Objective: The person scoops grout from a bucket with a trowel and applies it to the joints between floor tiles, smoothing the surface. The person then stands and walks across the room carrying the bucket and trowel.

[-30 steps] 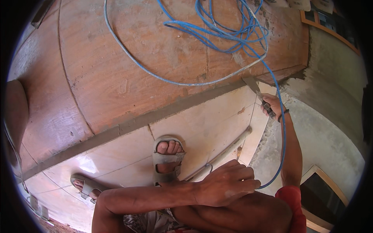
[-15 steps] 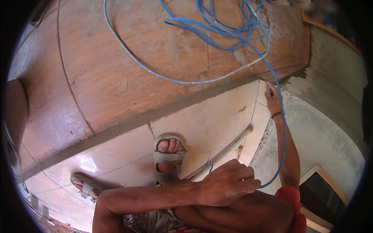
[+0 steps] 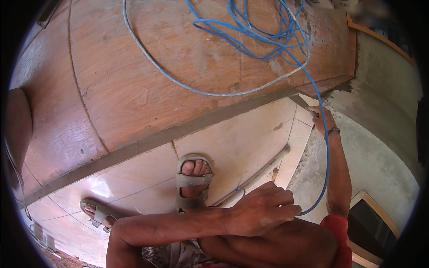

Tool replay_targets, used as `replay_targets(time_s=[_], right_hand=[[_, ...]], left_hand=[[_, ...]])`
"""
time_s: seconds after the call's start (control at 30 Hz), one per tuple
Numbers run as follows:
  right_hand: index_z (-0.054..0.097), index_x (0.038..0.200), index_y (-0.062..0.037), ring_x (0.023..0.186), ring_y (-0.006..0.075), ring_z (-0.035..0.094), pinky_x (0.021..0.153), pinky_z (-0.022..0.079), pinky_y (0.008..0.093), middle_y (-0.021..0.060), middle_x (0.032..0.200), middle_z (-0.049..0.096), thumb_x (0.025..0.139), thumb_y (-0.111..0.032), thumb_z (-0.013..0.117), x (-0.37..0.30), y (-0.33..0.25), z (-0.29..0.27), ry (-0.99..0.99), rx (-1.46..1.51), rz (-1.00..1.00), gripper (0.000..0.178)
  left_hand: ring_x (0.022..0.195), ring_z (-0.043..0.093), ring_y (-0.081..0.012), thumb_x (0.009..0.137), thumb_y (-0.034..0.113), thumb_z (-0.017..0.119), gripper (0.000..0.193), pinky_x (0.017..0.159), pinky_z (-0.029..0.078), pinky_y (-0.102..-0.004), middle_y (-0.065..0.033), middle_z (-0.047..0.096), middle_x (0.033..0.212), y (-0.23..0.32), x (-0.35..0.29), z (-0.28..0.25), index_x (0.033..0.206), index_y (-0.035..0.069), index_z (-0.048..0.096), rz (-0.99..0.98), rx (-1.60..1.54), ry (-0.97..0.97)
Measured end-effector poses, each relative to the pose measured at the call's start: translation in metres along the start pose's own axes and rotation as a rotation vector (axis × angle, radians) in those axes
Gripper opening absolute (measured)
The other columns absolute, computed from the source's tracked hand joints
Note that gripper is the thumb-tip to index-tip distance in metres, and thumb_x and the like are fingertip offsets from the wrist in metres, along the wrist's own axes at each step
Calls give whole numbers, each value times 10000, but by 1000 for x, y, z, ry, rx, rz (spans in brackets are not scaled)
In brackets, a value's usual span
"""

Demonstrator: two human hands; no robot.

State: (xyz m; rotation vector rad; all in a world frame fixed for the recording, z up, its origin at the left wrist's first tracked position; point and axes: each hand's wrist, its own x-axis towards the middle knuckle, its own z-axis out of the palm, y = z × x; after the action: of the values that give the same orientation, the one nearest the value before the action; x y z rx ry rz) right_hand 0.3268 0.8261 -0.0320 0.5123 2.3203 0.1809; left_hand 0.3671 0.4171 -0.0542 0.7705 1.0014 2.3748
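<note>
My right hand [image 3: 325, 121] is closed round the handle of a trowel [image 3: 302, 102] with a narrow, dark grey blade. The blade points toward the far end of the grey mortar strip [image 3: 178, 129], over the corner where brown and cream tiles meet. Resting over my bent knee, my left hand [image 3: 261, 210] has its fingers curled round a blue cable [image 3: 325, 178]. From there the cable rises past my right wrist to a loose tangle on the brown tiles.
Brown tiles [image 3: 187, 71] lie beyond the mortar strip, cream tiles [image 3: 250, 129] on my side. A pale pole [image 3: 263, 172] lies by my sandalled foot [image 3: 194, 181]. A rough grey cement surface [image 3: 371, 152] and a wood-framed opening [image 3: 373, 223] are at the right.
My right hand has drawn back slightly to the right and nearer, and the trowel blade now shows. My left hand has stayed in place.
</note>
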Motion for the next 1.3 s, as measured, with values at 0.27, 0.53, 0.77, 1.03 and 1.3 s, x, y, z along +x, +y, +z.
replay_targets(time_s=[0.27, 0.53, 0.77, 1.03, 1.3], right_hand=[[663, 1139, -59, 1058, 376, 593, 943, 458, 407, 232, 1092, 646, 746, -19, 545, 13, -23, -16, 115, -8, -48, 412], [673, 1108, -49, 1071, 369, 594, 951, 468, 397, 212, 1126, 644, 737, -29, 547, 32, -38, -2, -2, -13, -66, 392], [690, 1096, -84, 1088, 353, 586, 974, 457, 408, 190, 1144, 643, 734, -11, 553, 14, -79, -16, -85, -152, -29, 393], [645, 1170, -80, 1070, 378, 584, 959, 447, 415, 217, 1115, 642, 747, -1, 556, 5, -51, -55, 5, -93, -134, 439], [639, 1071, -26, 1031, 417, 577, 899, 461, 462, 252, 1066, 624, 773, -20, 532, 46, -30, -18, 93, -129, -52, 316]], left_hand=[[752, 538, -222, 834, 110, 621, 194, 694, 402, -351, -54, 502, 832, 1, -8, 0, 1020, 74, 581, -19, 23, -12], [723, 523, -219, 819, 103, 628, 167, 679, 403, -340, -52, 482, 802, 4, -4, 0, 980, 83, 587, -15, 21, 17], [715, 518, -221, 816, 106, 627, 152, 675, 403, -342, -52, 482, 798, 2, -3, 3, 961, 92, 583, -26, 23, 10], [717, 516, -233, 811, 104, 626, 146, 682, 406, -346, -54, 483, 801, 2, -7, 1, 949, 92, 580, -47, 45, 8], [785, 552, -229, 841, 132, 618, 224, 717, 406, -363, -61, 525, 870, 2, -6, -2, 1052, 71, 580, -28, 36, -48]])
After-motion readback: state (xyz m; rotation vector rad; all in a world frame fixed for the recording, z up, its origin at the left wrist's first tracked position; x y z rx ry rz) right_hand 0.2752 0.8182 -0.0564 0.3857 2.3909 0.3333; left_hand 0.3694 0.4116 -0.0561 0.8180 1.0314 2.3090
